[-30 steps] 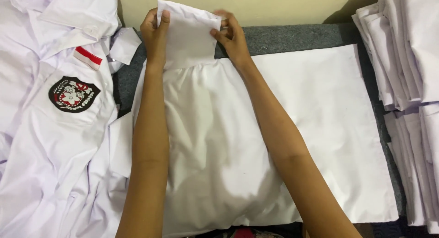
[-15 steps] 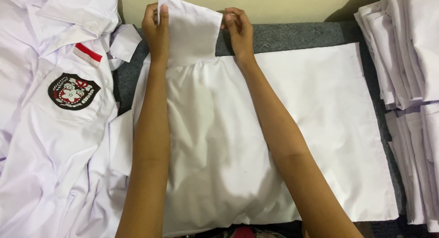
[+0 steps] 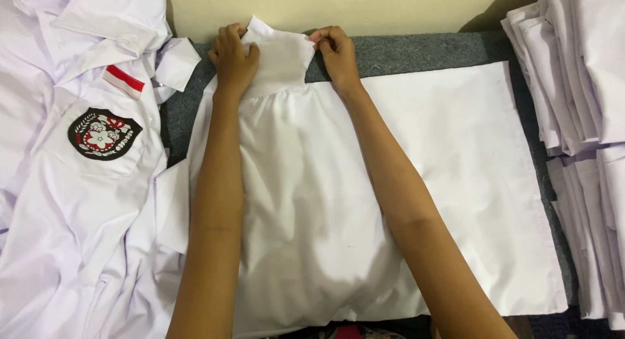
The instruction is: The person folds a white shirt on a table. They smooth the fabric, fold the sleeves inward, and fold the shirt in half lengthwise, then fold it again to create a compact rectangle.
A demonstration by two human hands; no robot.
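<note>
Gripping the white cuff (image 3: 280, 56) at the wall with my left hand (image 3: 233, 58) and right hand (image 3: 336, 53), fingers pinching each side | white garment (image 3: 312, 202) flat on grey mat (image 3: 416, 53) | folded stack (image 3: 579, 66) right | badge shirts (image 3: 84, 183) left

The shirt pile (image 3: 71, 183) at 9 o'clock is cut off by the left and bottom edges. The folded stack (image 3: 586, 118) at 3 o'clock runs past the right edge. The forearms cover part of the white garment (image 3: 306, 202). A red object (image 3: 348, 330) at 6 o'clock is cropped and unidentifiable.
</note>
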